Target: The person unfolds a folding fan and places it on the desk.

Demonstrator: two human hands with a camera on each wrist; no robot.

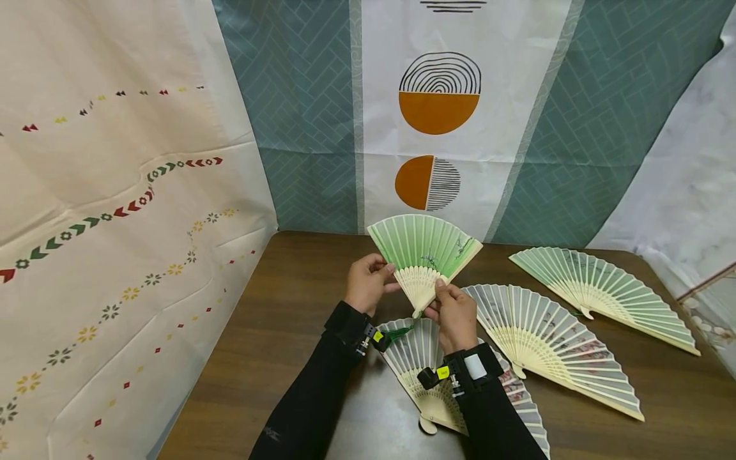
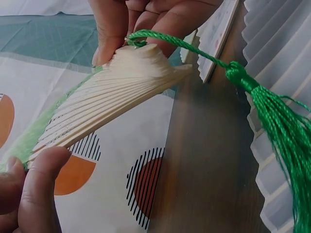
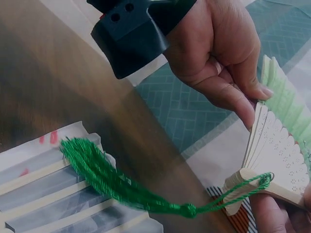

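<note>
A green folding fan [image 1: 424,246], partly spread, is held up by both hands above the table. My left hand [image 1: 368,283] pinches its left outer rib between thumb and fingers. My right hand [image 1: 454,313] grips the right outer rib, low down near the pivot. From the pivot hangs a green tassel [image 2: 272,126], which also shows in the right wrist view as a tassel [image 3: 107,174] on a looped cord. Pierced cream ribs [image 3: 279,155] fan out below the green leaf. Beneath the hands lies a spread whitish fan [image 1: 402,364], partly covered by the right forearm.
Two more spread fans lie on the right of the brown wooden table [image 1: 247,358]: a whitish fan with reddish print [image 1: 558,345] and a pale green fan [image 1: 609,291]. A patterned cloth [image 1: 310,115] hangs behind the table, and a cream cloth [image 1: 115,223] hangs at left.
</note>
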